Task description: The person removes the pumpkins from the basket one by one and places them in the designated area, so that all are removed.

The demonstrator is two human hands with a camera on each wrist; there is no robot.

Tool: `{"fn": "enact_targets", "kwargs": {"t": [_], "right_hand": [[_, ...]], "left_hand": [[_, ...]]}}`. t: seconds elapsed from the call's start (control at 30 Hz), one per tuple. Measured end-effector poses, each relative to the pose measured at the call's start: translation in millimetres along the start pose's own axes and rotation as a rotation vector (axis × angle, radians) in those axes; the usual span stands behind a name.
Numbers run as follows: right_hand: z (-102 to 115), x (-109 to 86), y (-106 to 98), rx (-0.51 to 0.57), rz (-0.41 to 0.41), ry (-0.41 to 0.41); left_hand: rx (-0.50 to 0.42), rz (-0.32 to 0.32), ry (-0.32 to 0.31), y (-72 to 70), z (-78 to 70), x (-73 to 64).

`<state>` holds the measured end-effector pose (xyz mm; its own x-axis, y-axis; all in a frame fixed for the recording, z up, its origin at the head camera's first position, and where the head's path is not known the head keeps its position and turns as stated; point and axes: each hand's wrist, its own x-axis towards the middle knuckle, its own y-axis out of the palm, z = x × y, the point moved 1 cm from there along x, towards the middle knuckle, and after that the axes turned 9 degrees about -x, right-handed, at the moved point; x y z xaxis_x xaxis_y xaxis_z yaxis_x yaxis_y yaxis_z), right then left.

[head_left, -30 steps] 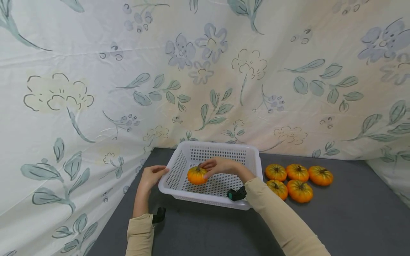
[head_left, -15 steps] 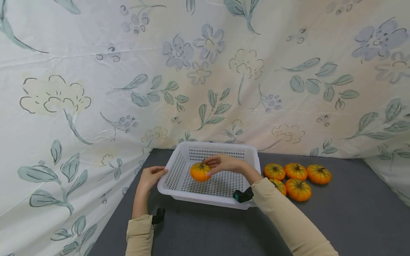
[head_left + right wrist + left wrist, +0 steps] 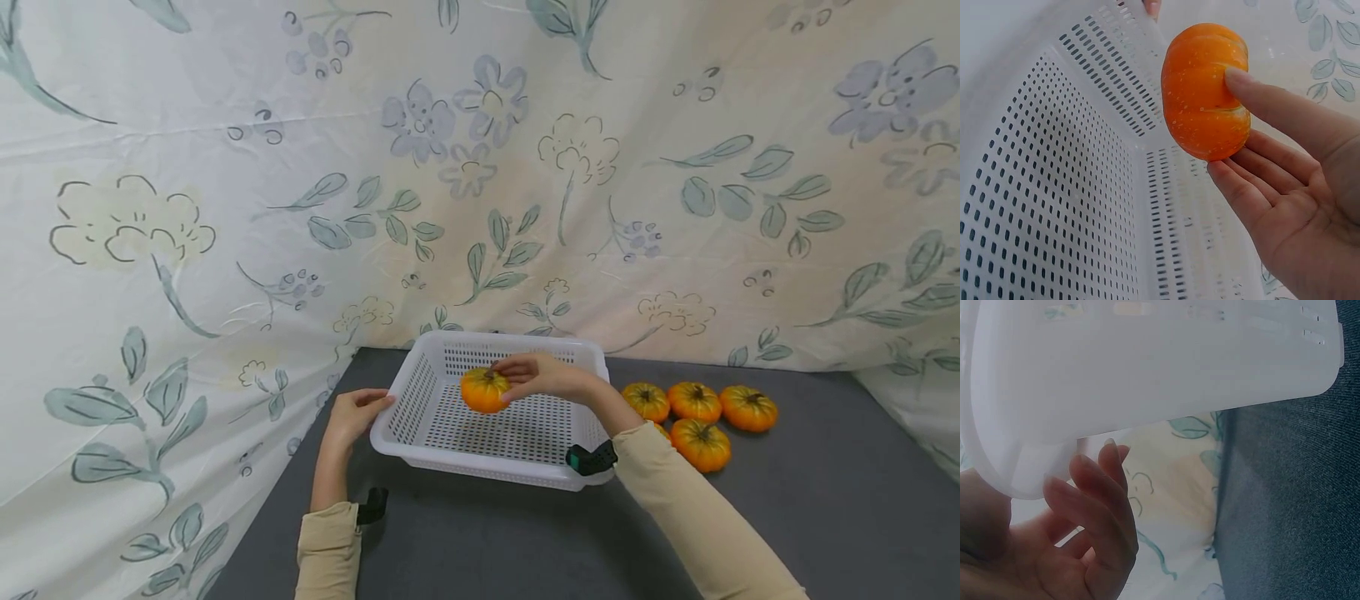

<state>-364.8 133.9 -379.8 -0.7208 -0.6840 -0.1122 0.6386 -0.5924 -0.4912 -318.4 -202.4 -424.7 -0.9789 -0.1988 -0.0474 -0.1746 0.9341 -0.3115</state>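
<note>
Over the inside of a white plastic basket [image 3: 480,471], my right hand [image 3: 547,375] holds a small orange pumpkin [image 3: 483,392] between thumb and fingers. The right wrist view shows the pumpkin [image 3: 1204,94] from the side, with the thumb on one face and fingertips behind and below it. The perforated basket floor [image 3: 1054,181] lies underneath, apart from the pumpkin. At the basket's left end, my left hand [image 3: 356,419] grips the rim. In the left wrist view, its bent fingers [image 3: 1100,506] are under the rim and the thumb is partly hidden.
To the right of the basket, several more orange pumpkins [image 3: 701,444] sit grouped on the dark grey table [image 3: 840,500], one partly behind the right sleeve [image 3: 690,508]. A floral cloth [image 3: 480,208] hangs close behind the basket and along the left side.
The right hand has lifted the pumpkin from low in the basket and carried it rightward. The left hand and the basket have stayed in place.
</note>
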Motion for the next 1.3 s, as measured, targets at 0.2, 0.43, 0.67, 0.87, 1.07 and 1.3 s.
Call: {"fn": "enact_targets", "kwargs": {"t": [0.2,0.43,0.67,0.87,1.07,1.3], "right_hand": [[-2,-14.2,-7,-0.005,-0.038,-0.005],[-4,-30.2,-18,-0.015,-0.074,0.004],[-9,-46.9,-27,0.004,-0.106,0.012],[-16,-60.1,-34,0.020,-0.141,0.065],[-23,-72.5,-41,0.038,-0.171,0.053],[-34,-89.6,-47,0.016,-0.216,0.048]], "left_hand": [[0.006,-0.003,-0.001,0.4,-0.3,0.1],[-0.003,0.001,0.001,-0.3,-1.7,0.7],[0.005,0.001,0.003,-1.1,-2.8,0.9],[0.011,-0.003,-0.003,-1.2,-1.8,1.5],[0.001,0.007,0.002,-1.3,-1.5,1.6],[-0.007,0.023,0.003,-1.9,-0.8,0.9]]}}
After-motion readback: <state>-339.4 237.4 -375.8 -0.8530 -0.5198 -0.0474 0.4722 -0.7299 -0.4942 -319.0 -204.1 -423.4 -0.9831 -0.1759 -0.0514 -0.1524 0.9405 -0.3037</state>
